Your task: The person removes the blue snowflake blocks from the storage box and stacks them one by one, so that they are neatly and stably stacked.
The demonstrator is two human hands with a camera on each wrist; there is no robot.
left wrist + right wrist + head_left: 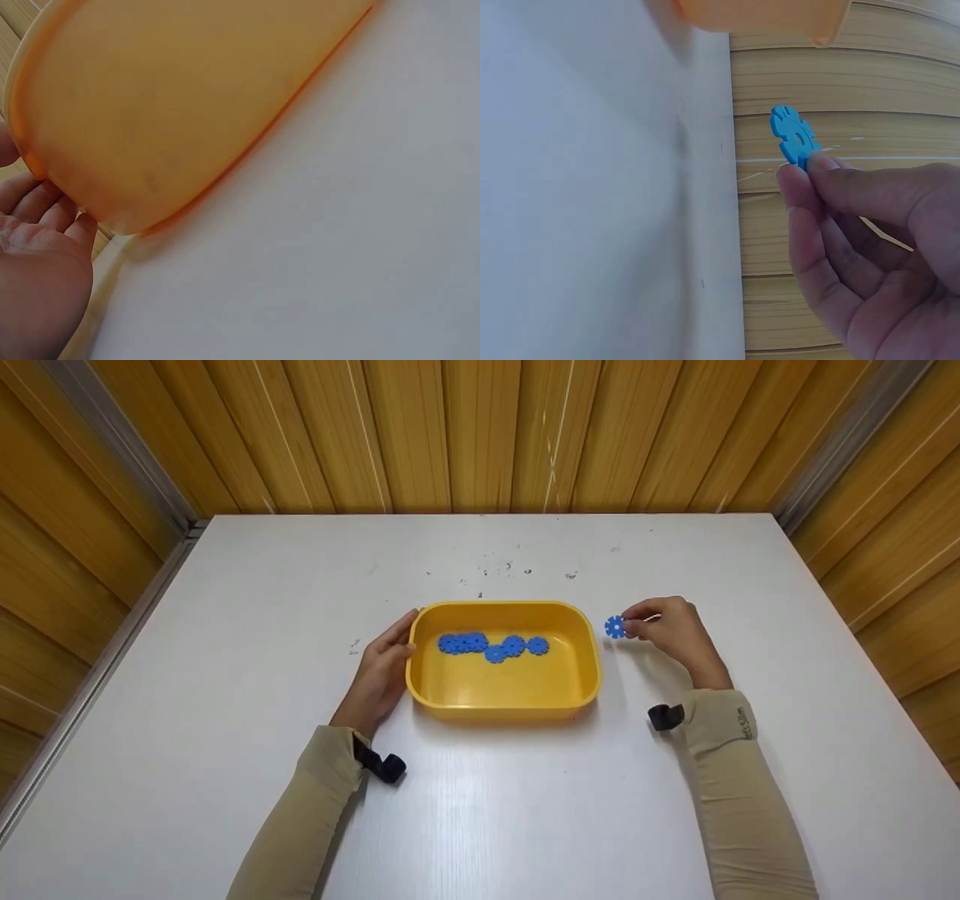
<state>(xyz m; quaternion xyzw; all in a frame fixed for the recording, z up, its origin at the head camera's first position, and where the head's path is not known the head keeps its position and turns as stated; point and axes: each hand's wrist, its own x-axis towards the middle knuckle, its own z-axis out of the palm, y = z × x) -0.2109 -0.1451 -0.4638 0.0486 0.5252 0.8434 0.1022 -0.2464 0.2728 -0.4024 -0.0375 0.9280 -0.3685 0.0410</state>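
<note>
A yellow plastic tub (502,690) stands on the white table, its long side facing me. Inside, toward the back wall, lie several blue notched plastic discs (513,646), some overlapping. My left hand (384,671) grips the tub's left end, the thumb at the rim and the fingers against the outer wall. In the left wrist view, the fingertips (56,206) meet the tub's wall (172,120) near its corner. Right of the tub, my right hand (671,634) pinches one blue notched disc (791,135) between thumb and index finger, held up off the table.
The white table (480,802) is bounded at the back and sides by yellow wood-look panels (480,435) with metal corner posts. Small dark marks (527,571) dot the tabletop behind the tub. Black camera mounts (390,769) sit on both wrists.
</note>
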